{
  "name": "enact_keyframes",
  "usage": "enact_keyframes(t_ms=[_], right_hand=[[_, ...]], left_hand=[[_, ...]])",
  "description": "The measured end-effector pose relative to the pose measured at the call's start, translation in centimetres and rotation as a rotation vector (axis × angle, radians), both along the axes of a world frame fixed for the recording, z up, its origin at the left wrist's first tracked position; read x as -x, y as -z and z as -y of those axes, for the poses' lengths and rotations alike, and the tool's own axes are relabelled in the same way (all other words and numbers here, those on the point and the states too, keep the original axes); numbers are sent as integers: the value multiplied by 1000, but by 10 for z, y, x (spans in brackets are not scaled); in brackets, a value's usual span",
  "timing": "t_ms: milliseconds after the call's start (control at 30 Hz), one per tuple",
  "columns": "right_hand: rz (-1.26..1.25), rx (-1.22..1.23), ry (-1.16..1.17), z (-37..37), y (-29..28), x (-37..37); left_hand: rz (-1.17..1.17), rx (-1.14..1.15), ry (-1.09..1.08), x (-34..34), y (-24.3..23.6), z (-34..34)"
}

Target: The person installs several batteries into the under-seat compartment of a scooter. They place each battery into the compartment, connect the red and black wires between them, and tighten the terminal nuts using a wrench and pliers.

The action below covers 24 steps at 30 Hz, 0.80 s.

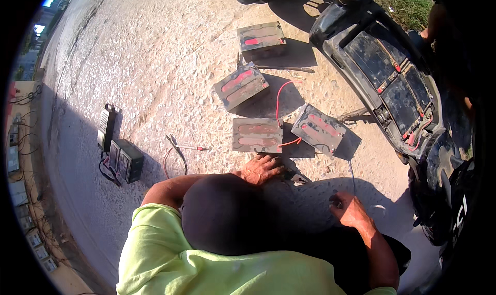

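Left hand [262, 168] flat on ground beside nearest battery [257, 135]; right hand [349, 210] pinching thin wire [352, 177].

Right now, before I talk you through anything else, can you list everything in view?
batteries: four, grey with red stripes, on the ground ahead
red wires: two, red, between the batteries
scooter: one, black, at right, floor bay open
boxes: two, black, on the ground at left
screwdriver: one, red-tipped, beside the boxes
left hand: flat on the ground by the nearest battery
right hand: closed on a thin wire
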State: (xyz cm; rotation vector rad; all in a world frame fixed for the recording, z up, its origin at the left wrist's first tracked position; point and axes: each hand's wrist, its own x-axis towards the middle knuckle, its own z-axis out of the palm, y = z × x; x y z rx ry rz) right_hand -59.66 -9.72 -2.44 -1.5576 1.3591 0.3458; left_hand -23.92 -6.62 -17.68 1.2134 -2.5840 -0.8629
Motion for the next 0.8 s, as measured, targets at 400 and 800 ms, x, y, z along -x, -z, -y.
enact_keyframes(t_ms=[400, 800], right_hand=[[61, 100, -123, -1, 48, 3], [-59, 88, -136, 28, 34, 0]], left_hand=[[-237, -243, -290, 12, 76, -56], [-732, -1495, -255, -35, -21, -18]])
